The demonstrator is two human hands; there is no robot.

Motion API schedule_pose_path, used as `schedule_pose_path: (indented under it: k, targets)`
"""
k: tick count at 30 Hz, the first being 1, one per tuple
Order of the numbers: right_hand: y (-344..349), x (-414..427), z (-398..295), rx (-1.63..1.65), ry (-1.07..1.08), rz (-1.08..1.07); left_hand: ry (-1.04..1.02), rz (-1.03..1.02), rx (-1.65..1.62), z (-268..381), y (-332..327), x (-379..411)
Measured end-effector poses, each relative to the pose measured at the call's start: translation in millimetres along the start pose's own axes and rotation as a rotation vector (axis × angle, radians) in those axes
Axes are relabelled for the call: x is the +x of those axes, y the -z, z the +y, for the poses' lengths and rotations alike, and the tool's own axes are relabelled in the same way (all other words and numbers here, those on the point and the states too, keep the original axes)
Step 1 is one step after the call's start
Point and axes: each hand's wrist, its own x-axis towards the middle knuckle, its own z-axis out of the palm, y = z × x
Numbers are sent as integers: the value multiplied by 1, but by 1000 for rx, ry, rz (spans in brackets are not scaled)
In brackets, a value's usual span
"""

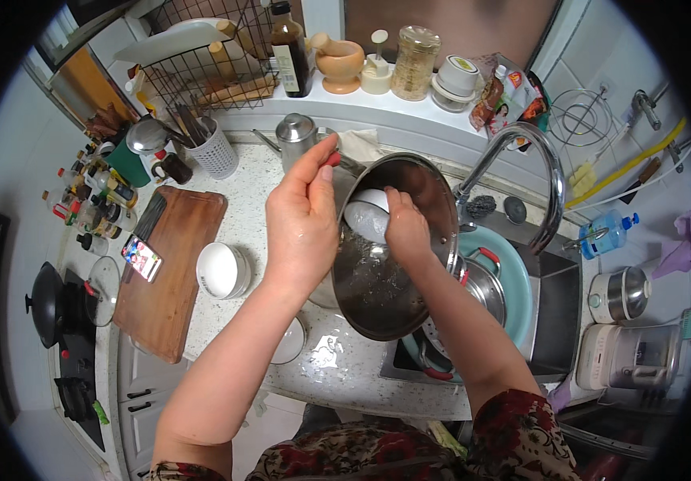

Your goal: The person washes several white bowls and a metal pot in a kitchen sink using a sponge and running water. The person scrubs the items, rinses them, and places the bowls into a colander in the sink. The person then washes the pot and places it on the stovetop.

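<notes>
My left hand (pixel 304 222) grips the red-tipped handle of a large metal pot (pixel 375 300), which is tilted on its side over the counter's edge by the sink. Inside the pot, my right hand (pixel 406 225) holds a white bowl (pixel 366 217). Some water shows on the pot's inner wall below the bowl. White bowls (pixel 223 270) stand stacked on the counter to the left of my left forearm. A round glass or dish (pixel 290 341) lies partly hidden behind that forearm. Right of the pot, a metal pan with red handles (pixel 489 288) sits in a turquoise basin (pixel 523 282).
A curved faucet (pixel 556 180) arches over the steel sink (pixel 556 318). At left lie a wooden cutting board (pixel 177 264) and a phone (pixel 142 258). A metal kettle (pixel 297 135) stands behind the pot. Jars and a mortar (pixel 339 66) line the sill.
</notes>
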Motion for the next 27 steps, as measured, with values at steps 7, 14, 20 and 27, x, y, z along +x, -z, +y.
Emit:
schedule_pose_path:
  k: [7,14,20,27]
  targets:
    - [2,-35,11,-86,-267,-462,-125,34,10,-10,-5,5]
    - [-2,-33,13,1329,-1152,-674,-63,29,25,-3,-1,2]
    - [10,-34,-7,1110,-947,-502,-49,33,71,-8,11,5]
    - [21,-23,-9,914,-695,-276,-77,51,59,-9,5,0]
